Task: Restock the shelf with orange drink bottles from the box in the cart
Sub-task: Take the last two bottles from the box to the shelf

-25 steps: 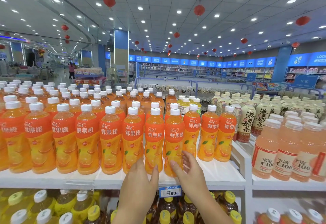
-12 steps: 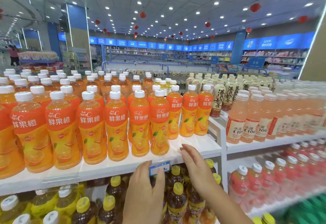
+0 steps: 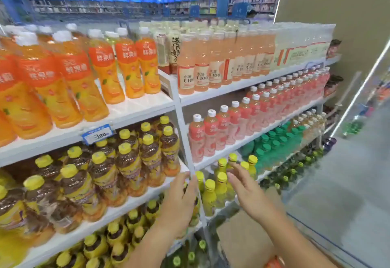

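Orange drink bottles point(image 3: 101, 71) with white caps and orange labels stand in rows on the top white shelf point(image 3: 135, 111) at the left. Both my hands hang in front of the lower shelves, well below those bottles. My left hand point(image 3: 181, 200) is open, fingers relaxed, in front of the white shelf upright point(image 3: 183, 132). My right hand point(image 3: 244, 189) is open too, fingers spread, in front of yellow-capped bottles. Neither hand holds anything. A brown cardboard box point(image 3: 244, 240) shows at the bottom, under my right forearm; its contents are hidden.
Brown tea bottles with yellow caps point(image 3: 126, 162) fill the shelf below the orange drinks. Pale pink C100 bottles point(image 3: 202, 67), pink-labelled bottles point(image 3: 232, 124) and green-capped bottles point(image 3: 272, 147) fill the right bay. A blue price tag point(image 3: 97, 135) hangs on the shelf edge. Grey floor point(image 3: 348, 183) lies right.
My view has swung right and down. Both hands have dropped away from the top shelf's front edge to the level of the lower shelves, still holding nothing. The cardboard box has come into view.
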A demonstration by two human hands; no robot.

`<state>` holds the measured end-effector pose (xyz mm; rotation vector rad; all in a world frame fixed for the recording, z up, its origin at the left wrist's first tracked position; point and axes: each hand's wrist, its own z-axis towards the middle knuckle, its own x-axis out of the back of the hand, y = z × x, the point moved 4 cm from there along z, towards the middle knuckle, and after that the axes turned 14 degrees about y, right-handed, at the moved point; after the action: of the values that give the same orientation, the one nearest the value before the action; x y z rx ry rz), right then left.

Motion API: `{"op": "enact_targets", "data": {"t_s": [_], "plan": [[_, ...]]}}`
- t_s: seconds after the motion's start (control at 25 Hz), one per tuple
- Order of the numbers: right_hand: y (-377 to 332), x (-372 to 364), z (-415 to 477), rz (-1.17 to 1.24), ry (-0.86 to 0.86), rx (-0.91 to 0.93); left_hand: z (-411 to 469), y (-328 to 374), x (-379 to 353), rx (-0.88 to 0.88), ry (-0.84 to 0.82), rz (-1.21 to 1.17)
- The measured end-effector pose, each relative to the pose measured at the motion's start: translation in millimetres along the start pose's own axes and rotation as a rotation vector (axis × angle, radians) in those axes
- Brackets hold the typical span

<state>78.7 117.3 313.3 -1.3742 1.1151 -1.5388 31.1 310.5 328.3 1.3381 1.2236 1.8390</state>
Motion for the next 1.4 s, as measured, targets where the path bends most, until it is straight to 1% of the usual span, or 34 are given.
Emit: {"op": "enact_targets", "data": {"t_s": [0.08, 0.24, 0.32, 0.44, 0.56, 0.64, 0.88, 0.96, 1.12, 1.2, 1.28, 1.4], "plan": [[36, 46, -18, -0.007, 0.043, -0.065, -22, 0, -50, 0.058, -0.088, -0.033], [114, 133, -53, -0.049, 0.122, -0.176, -71, -3, -150, 0.090, -0.243, 0.034], [152, 170, -71, -0.070, 0.157, -0.239, -95, -8, -195, 0.139, -0.333, 0.045], [204, 209, -99, -0.078, 0.202, -0.341, -127, -17, -249, 0.189, -0.449, 0.093], [256, 229, -128, -0.075, 0.258, -0.496, -150, -33, -291, 0.257, -0.558, 0.124], [285, 229, -147, -0.075, 0.270, -0.605, -156, -50, -311, 0.298, -0.634, 0.168], [359, 199, -180, -0.001, 0.362, -0.921, -132, -111, -365, 0.207, -0.833, 0.404], [385, 178, -183, -0.018, 0.396, -0.997, -118, -139, -382, 0.195, -0.940, 0.495], [441, 129, -167, -0.042, 0.408, -1.151, -100, -196, -424, 0.138, -1.138, 0.659], [476, 110, -147, -0.029, 0.433, -1.201, -98, -227, -448, 0.130, -1.198, 0.681], [512, 101, -126, -0.043, 0.441, -1.211, -100, -257, -473, 0.102, -1.226, 0.689], [562, 95, -97, -0.076, 0.457, -1.204, -105, -294, -501, 0.080, -1.193, 0.697]]}}
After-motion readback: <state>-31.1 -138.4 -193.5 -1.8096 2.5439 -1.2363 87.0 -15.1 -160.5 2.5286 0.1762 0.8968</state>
